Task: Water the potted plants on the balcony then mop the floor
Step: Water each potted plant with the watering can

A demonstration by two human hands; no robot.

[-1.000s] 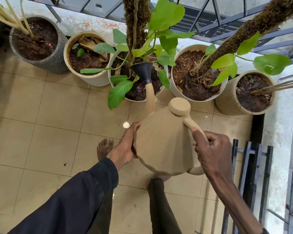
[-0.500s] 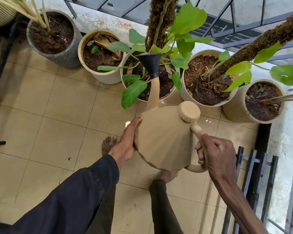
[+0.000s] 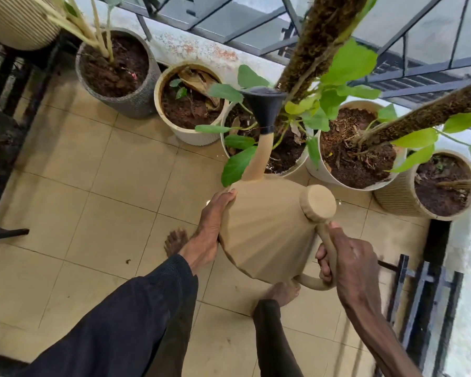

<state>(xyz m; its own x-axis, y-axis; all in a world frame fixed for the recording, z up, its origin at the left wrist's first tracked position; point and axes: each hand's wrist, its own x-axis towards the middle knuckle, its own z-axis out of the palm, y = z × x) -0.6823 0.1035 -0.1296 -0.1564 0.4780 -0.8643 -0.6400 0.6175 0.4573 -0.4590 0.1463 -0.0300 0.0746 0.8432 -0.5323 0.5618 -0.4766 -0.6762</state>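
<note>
A beige watering can [image 3: 267, 232] with a black rose head [image 3: 264, 110] is held above the tiled floor. My right hand [image 3: 351, 265] is closed around its curved handle. My left hand [image 3: 210, 229] lies flat against the can's left side, steadying it. The spout reaches up over the middle white pot [image 3: 297, 170], whose leafy plant climbs a moss pole [image 3: 316, 42]. No water stream is visible. Left of it stand a cream pot [image 3: 191, 137] and a grey pot [image 3: 136, 104]; to the right are a white pot [image 3: 335, 178] and a ribbed pot [image 3: 397, 200].
A black metal railing [image 3: 256, 42] runs behind the pots on a low stained wall. A dark metal rack [image 3: 424, 300] stands at the right, and another dark frame [image 3: 0, 159] at the left. My bare feet [image 3: 176, 240] are on the beige tiles [image 3: 93, 213].
The view has shifted left, so the pots sit further right in frame. The rose head has lifted slightly over the middle pot. Both hands keep their hold on the can.
</note>
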